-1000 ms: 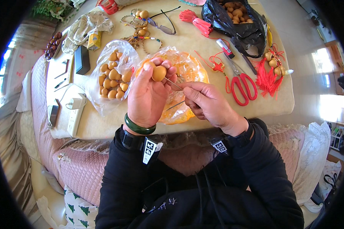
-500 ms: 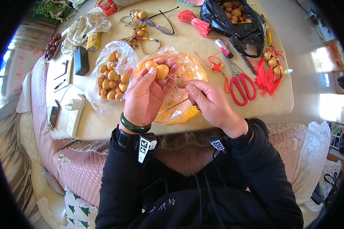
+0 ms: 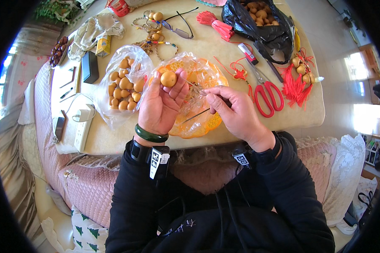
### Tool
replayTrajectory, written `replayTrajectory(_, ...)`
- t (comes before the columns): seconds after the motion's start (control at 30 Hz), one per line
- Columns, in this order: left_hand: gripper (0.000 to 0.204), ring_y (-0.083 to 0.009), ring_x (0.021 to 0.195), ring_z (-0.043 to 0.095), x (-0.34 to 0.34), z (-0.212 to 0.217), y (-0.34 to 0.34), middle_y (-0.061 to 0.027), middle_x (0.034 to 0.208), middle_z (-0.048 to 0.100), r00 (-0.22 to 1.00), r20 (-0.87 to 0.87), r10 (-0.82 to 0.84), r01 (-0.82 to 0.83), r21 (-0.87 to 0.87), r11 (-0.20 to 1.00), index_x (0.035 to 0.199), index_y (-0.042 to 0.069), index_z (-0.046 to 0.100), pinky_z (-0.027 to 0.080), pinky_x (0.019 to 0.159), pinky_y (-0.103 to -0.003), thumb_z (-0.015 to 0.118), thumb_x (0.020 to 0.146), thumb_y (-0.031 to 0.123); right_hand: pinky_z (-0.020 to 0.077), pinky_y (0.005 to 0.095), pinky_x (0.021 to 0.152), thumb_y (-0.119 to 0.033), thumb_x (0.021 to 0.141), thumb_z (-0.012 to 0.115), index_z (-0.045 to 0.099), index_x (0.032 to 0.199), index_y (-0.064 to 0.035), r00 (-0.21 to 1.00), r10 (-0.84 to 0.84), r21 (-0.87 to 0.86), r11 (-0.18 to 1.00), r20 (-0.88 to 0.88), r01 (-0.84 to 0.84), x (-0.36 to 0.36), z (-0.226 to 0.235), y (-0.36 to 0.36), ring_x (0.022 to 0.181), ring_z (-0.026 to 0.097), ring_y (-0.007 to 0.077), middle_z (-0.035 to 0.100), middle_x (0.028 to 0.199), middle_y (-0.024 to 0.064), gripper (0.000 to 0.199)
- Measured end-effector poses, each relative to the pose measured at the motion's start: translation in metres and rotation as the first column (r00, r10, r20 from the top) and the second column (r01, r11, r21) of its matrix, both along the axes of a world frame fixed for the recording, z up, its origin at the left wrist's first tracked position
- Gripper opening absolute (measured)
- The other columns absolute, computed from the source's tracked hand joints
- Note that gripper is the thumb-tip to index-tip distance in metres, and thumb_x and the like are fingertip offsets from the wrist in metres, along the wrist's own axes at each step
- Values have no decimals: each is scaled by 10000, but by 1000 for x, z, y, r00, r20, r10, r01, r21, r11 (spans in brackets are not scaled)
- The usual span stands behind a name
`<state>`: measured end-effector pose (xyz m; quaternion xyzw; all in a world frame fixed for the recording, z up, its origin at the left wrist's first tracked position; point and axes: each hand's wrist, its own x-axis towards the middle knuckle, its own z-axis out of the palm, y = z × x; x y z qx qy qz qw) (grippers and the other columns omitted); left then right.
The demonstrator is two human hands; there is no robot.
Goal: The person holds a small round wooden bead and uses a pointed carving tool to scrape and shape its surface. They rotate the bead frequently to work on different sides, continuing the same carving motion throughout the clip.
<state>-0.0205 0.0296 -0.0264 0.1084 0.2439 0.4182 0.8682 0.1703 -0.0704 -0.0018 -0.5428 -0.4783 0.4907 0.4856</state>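
My left hand (image 3: 162,101), with a dark green bangle at its wrist, holds a small tan gourd (image 3: 169,79) in its fingers, one rounded end facing up. My right hand (image 3: 236,111) is closed around thin metal tools; one slender shaft (image 3: 193,85) reaches toward the gourd, and a second dark pointed rod (image 3: 195,116) sticks out lower left. Whether they are one tool or two I cannot tell. Beneath both hands lies an orange openwork basket (image 3: 218,82) lined with clear plastic. Left of it, a clear plastic bag (image 3: 107,111) holds several small gourds (image 3: 123,92).
Red-handled scissors (image 3: 269,98), red knotted cord (image 3: 240,74) and gourds with red tassels (image 3: 297,84) lie on the right. A black plastic bag (image 3: 257,36) of gourds stands behind. Glasses (image 3: 181,31), bead strings (image 3: 150,38), a black box (image 3: 89,67) and a power strip (image 3: 82,133) are around.
The gourd in my left hand has turned: both bulbs showed side by side before, and now one round end faces up. The right hand still grips the metal tools, nearly in place.
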Motion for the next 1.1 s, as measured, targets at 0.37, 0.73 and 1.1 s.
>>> replayTrajectory(0.37, 390, -253, 1238, 618, -4, -7, -1, -138, 1341, 619, 969, 234, -86, 108, -86, 990, 1229, 41, 555, 515, 1028, -415, 356, 1098, 349, 507, 242, 792, -75, 994, 614, 655, 1204, 25, 976, -100, 223, 973, 192, 56, -3, -1, -2, 877, 613, 68, 716, 1027, 68, 237)
replayTrajectory(0.73, 388, -259, 1162, 649, -3, -4, 1, -148, 1282, 644, 991, 109, -74, 87, -116, 989, 1202, 24, 554, 537, 979, -415, 388, 1091, 356, 529, 386, 753, -65, 931, 641, 646, 1097, 7, 836, -298, 348, 927, 460, 139, 29, -9, 15, 850, 670, 333, 680, 947, 187, 181)
replayTrajectory(1.1, 291, -249, 1047, 640, 1, 2, -1, -109, 1142, 661, 989, -148, 5, -31, -172, 985, 1148, 92, 569, 545, 880, -406, 470, 1069, 355, 523, 418, 716, -58, 878, 660, 651, 1065, -43, 755, -80, 171, 984, 650, -44, 34, -10, 9, 855, 651, 372, 655, 939, 163, 187)
